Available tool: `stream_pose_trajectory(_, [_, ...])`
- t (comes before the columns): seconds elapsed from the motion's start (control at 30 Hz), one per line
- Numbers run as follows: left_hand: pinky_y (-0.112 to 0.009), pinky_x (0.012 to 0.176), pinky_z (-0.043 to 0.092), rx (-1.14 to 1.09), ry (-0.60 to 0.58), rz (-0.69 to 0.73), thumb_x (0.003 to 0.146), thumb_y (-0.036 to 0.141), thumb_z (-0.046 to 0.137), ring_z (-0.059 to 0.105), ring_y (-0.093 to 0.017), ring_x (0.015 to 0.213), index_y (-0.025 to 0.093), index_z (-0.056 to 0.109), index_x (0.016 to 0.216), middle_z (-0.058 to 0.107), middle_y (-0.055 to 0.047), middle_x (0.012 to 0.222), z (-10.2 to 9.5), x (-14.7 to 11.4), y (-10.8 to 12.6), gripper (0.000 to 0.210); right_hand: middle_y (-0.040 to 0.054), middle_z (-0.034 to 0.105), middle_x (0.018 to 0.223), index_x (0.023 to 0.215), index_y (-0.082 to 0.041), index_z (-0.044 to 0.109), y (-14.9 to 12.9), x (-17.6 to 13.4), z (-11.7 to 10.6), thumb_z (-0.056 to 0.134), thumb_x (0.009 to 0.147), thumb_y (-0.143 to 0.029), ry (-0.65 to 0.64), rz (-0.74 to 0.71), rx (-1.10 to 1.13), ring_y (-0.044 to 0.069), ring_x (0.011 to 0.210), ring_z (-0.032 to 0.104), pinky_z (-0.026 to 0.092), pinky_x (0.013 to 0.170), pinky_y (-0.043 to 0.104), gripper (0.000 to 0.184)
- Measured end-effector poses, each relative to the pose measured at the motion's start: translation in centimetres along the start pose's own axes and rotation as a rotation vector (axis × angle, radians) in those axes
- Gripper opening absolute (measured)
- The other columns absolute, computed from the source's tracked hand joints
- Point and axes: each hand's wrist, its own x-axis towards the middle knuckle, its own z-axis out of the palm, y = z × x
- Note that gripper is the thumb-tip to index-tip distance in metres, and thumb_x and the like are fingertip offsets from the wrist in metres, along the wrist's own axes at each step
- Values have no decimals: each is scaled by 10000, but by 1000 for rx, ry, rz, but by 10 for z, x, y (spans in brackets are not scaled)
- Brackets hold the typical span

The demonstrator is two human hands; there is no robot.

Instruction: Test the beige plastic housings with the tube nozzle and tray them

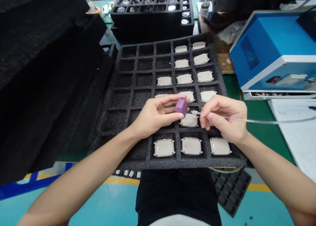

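Between the thumb and fingers of my left hand [154,115] is a small purple watch case [181,107], held on edge above the foam tray. My right hand [223,117] pinches a thin clear tube [261,121] near its end. The tube's white tip [196,112] points at the purple case, a small gap apart from it. Beneath both hands lies a black foam tray [138,164] with square compartments. Cream watch cases [191,145] sit in its right-hand columns, and my hands partly cover some of them.
A blue machine [278,51] stands at the right, with printed paper [296,134] in front of it. Stacked black foam trays [150,22] holding shiny parts are at the back. Dark foam sheets [49,71] rise at the left. Another tray [230,189] lies below the table edge.
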Motion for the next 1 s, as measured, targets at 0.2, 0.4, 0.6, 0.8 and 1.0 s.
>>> stream_pose_trajectory(0.2, [-376,950,503,-3,-16,-12,620,177,807,644,-258,1057,186,714,1033,699,-89,1127,1,1,-2,423,-2,600,534,710,-173,602,-2,3,2,612,803,-238,34,79,-6,97,410,524,421,373,215,114])
stream_pose_trajectory(0.4, [-370,931,525,34,-35,-22,623,160,802,642,-255,1062,199,711,1060,697,-71,1135,0,0,-2,448,9,598,538,709,-199,618,-2,4,3,640,823,-317,33,85,15,110,411,526,409,368,242,166])
stream_pose_trajectory(0.6, [-376,929,536,49,-23,-48,630,135,791,649,-259,1055,213,717,1062,698,-52,1138,2,0,0,445,15,601,548,723,-210,630,-1,3,3,657,824,-334,25,86,30,117,414,524,406,373,257,162])
stream_pose_trajectory(0.8, [-391,924,543,49,-23,-51,622,134,797,657,-266,1041,226,723,1052,698,-49,1139,3,0,1,446,14,601,556,720,-218,637,-1,3,3,666,819,-342,33,102,14,117,423,527,410,377,255,160])
stream_pose_trajectory(1.0, [-382,912,552,28,-17,-64,613,111,797,661,-268,1031,221,729,1037,700,-52,1131,3,0,1,444,14,595,552,728,-221,645,-2,4,4,660,822,-348,29,87,16,115,424,522,405,375,251,159])
